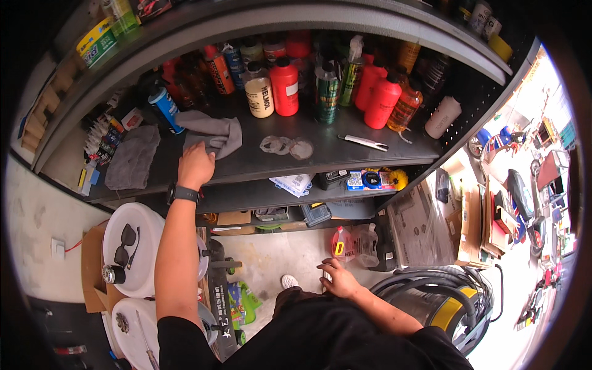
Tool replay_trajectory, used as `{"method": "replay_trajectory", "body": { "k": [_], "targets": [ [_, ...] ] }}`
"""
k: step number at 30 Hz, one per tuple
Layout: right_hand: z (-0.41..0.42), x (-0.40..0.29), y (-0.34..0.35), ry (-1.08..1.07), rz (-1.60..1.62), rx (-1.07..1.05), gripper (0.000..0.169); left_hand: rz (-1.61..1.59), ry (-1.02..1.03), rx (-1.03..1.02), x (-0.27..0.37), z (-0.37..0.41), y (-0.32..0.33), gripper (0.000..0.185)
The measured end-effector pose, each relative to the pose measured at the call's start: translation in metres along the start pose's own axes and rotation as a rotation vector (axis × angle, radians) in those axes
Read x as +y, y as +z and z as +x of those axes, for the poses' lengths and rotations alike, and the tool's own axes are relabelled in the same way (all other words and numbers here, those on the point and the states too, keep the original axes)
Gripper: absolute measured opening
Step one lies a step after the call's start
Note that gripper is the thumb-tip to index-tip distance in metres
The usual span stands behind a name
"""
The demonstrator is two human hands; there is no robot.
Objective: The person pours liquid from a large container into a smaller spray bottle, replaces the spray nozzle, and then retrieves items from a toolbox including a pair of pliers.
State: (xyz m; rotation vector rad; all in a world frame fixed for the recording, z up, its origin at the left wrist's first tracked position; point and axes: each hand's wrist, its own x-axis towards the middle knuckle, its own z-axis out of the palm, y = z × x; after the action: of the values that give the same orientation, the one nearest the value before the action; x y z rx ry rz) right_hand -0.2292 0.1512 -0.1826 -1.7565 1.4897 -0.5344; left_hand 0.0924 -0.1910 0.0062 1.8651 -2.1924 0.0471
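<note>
My left hand [196, 164] is on the near edge of a crumpled grey cloth [229, 134] on the black metal shelf [259, 164]; its fingertips are hidden in the cloth's folds. A second grey cloth [132, 157] lies flat to the left, and a blue spray can [165, 110] stands just behind. Clear plastic rings or lids [286, 147] and a white-and-black pen-like tool [363, 143] lie further right. My right hand [340, 278] hangs low before my body, fingers spread and slightly bent, holding nothing.
Cream, red and green bottles [283, 88] line the shelf's back. A lower shelf [249, 196] holds papers and small boxes. Two white round tubs [134, 249] stand at left, one with sunglasses [127, 247]. A vacuum cleaner [451, 310] with coiled hose and clear jugs [368, 247] are at right.
</note>
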Motion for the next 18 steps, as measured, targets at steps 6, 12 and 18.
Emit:
{"method": "replay_trajectory", "body": {
  "k": [6,12,18],
  "targets": [
    [-0.030,0.049,0.016,0.235,0.091,0.025,0.038,-0.430,0.091,0.453,0.048,-0.064,0.030,0.039],
    [0.012,0.100,0.026,0.281,0.105,0.074,0.038,-0.754,-0.008,0.137,0.083,-0.212,0.126,0.035],
    [0.098,0.195,0.050,0.457,0.173,0.145,0.039,-0.882,-0.258,-0.489,0.086,-0.293,0.270,0.045]
  ]
}}
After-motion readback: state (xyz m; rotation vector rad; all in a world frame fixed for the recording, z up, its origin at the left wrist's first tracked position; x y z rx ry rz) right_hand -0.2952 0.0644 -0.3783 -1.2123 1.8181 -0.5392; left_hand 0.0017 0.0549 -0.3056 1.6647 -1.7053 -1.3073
